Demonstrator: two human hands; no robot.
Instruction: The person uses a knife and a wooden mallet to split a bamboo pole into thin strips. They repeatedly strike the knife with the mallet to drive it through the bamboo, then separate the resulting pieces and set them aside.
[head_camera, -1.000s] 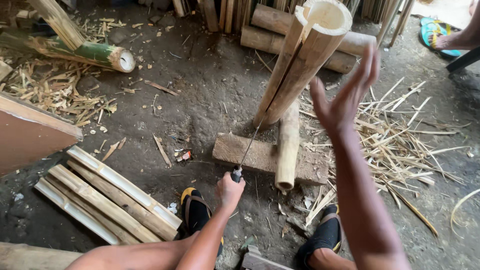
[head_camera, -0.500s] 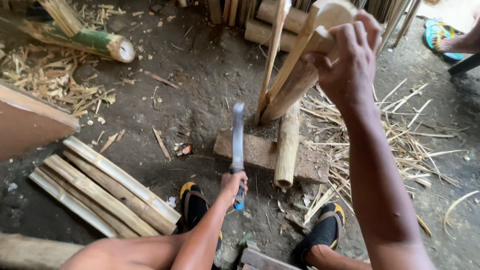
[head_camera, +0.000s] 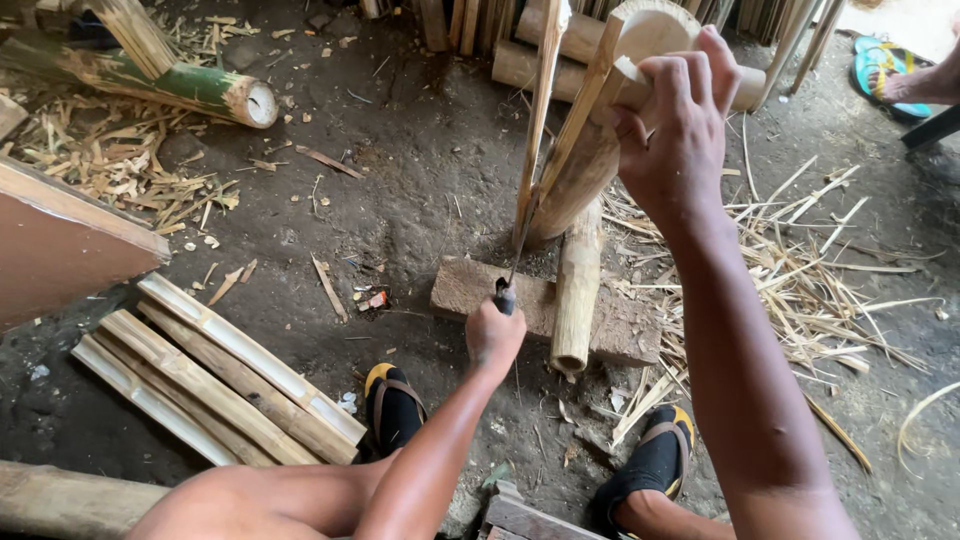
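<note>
Tan split bamboo culm (head_camera: 585, 150), upright

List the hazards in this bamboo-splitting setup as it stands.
1. The right hand grips the top of the bamboo pole in line with the knife driven into its split; a slip might reach the fingers.
2. The pole leans on a wooden block, so it might skid sideways.
3. The left hand swings above feet in open sandals, which give little protection.
</note>
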